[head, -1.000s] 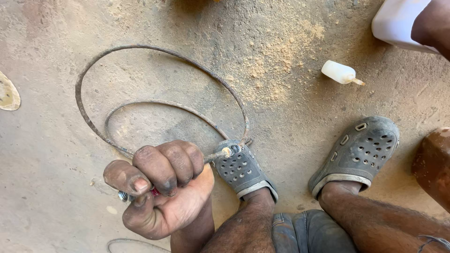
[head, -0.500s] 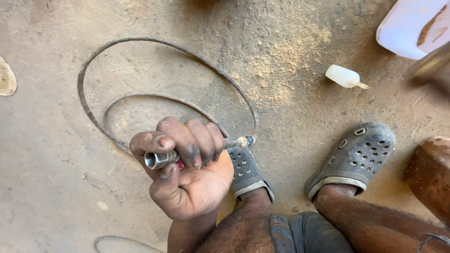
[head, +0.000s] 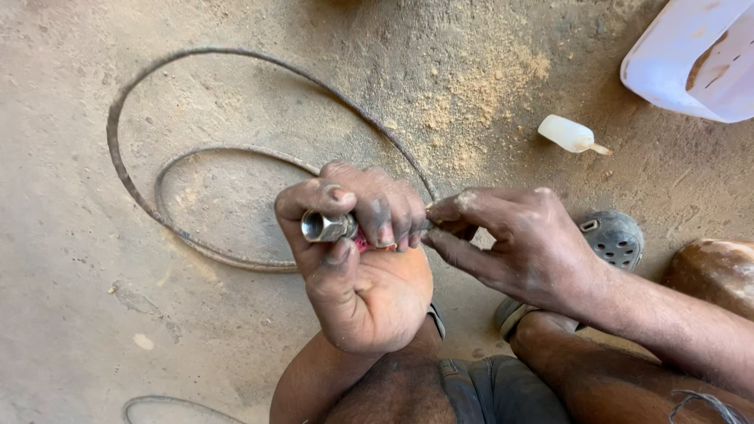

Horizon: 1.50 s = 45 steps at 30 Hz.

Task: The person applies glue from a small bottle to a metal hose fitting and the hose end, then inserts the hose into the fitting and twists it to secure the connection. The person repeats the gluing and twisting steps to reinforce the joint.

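My left hand (head: 361, 259) is closed in a fist around a small tool with a red handle; its shiny metal socket end (head: 323, 227) sticks out on the left, between thumb and forefinger. My right hand (head: 522, 243) has come in from the right, and its fingertips pinch the other end of the tool at the fist, where the looped grey cable (head: 204, 157) ends. What lies between those fingertips is hidden. The cable lies in two loops on the dusty ground, to the left of both hands.
A small white plastic bottle (head: 569, 134) lies on sawdust at upper right. A white plastic container (head: 691, 59) fills the top right corner. A grey perforated clog (head: 614, 235) shows behind my right hand. A brown rounded object (head: 715, 271) sits at the right edge.
My left hand rose and turned the tool so its metal end points left. My right hand, out of view before, has come in and taken the tool's other end.
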### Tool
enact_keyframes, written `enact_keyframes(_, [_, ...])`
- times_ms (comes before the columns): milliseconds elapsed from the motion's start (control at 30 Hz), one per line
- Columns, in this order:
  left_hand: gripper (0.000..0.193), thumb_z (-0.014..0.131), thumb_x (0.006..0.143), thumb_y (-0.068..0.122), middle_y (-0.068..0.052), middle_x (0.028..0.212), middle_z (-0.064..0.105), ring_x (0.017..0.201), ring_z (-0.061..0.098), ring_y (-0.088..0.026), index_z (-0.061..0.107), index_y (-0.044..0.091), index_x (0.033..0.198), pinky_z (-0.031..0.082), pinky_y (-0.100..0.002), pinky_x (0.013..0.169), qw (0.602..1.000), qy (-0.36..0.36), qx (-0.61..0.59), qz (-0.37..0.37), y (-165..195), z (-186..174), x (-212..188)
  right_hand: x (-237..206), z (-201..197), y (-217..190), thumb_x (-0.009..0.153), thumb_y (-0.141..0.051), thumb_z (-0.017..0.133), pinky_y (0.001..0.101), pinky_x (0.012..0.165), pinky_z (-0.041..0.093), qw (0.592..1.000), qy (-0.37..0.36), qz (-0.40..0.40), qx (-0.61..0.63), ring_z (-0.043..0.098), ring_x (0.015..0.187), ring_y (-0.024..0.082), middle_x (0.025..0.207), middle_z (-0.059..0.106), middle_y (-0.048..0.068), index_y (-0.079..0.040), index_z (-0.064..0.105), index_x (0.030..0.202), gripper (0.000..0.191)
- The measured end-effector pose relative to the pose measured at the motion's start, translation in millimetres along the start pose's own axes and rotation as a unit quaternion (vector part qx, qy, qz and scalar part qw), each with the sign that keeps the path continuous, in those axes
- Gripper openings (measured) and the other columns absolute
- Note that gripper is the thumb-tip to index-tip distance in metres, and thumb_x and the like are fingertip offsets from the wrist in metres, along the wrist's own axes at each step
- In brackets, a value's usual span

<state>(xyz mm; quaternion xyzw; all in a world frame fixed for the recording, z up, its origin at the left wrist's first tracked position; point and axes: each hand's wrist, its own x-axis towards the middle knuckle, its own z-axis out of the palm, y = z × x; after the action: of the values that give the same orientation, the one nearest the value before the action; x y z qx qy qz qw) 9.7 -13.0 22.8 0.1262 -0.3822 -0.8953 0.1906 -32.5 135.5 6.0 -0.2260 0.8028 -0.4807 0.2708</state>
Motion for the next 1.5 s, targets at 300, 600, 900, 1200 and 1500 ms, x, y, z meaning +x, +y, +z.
enact_keyframes(300, [0.019,0.056,0.109,0.020,-0.007,0.086,0.047,0.072,0.044,-0.014,0.051,0.006,0.120,0.040,-0.030,0.065,0.999,-0.029,-0.019,-0.039,-2,-6,-6,15,-19,54,0.095,-0.019,0.068,0.0326,0.067,0.063,0.987,-0.134,-0.011,0.086,0.075,0.080,0.016,0.088,0.077,0.007,-0.007,0.076,0.102,0.016])
enact_keyframes(600, [0.019,0.056,0.109,0.021,-0.007,0.086,0.046,0.073,0.044,-0.014,0.050,0.006,0.120,0.040,-0.031,0.066,0.999,-0.027,-0.020,-0.038,4,-7,-5,-8,4,37,0.089,-0.032,0.073,0.0331,0.070,0.062,0.997,-0.027,-0.063,0.031,0.069,0.089,0.017,0.094,0.071,0.007,-0.007,0.074,0.105,0.029])
enact_keyframes(900, [0.018,0.056,0.110,0.019,-0.008,0.088,0.046,0.071,0.042,-0.014,0.051,0.005,0.121,0.038,-0.029,0.064,0.998,-0.043,-0.018,-0.045,1,-8,-10,-10,21,31,0.078,-0.025,0.085,0.0414,0.075,0.053,0.999,0.010,-0.016,0.033,0.063,0.092,0.024,0.097,0.062,0.012,-0.002,0.070,0.099,0.034])
enact_keyframes(1200, [0.015,0.054,0.111,0.018,-0.006,0.086,0.047,0.074,0.046,-0.013,0.053,0.007,0.120,0.042,-0.030,0.066,0.993,-0.082,-0.023,-0.079,-4,-12,-9,2,16,61,0.085,-0.022,0.082,0.0449,0.108,0.046,0.953,-0.157,-0.047,0.254,0.059,0.124,0.026,0.124,0.065,0.010,-0.007,0.072,0.118,0.037])
enact_keyframes(1500, [0.013,0.051,0.112,0.018,-0.004,0.079,0.046,0.066,0.040,-0.009,0.056,0.007,0.117,0.037,-0.030,0.062,0.976,-0.155,-0.048,-0.146,6,-17,-10,7,16,90,0.086,-0.016,0.080,0.0460,0.125,0.033,0.822,-0.314,0.019,0.474,0.051,0.140,0.028,0.142,0.061,0.014,-0.006,0.068,0.132,0.048])
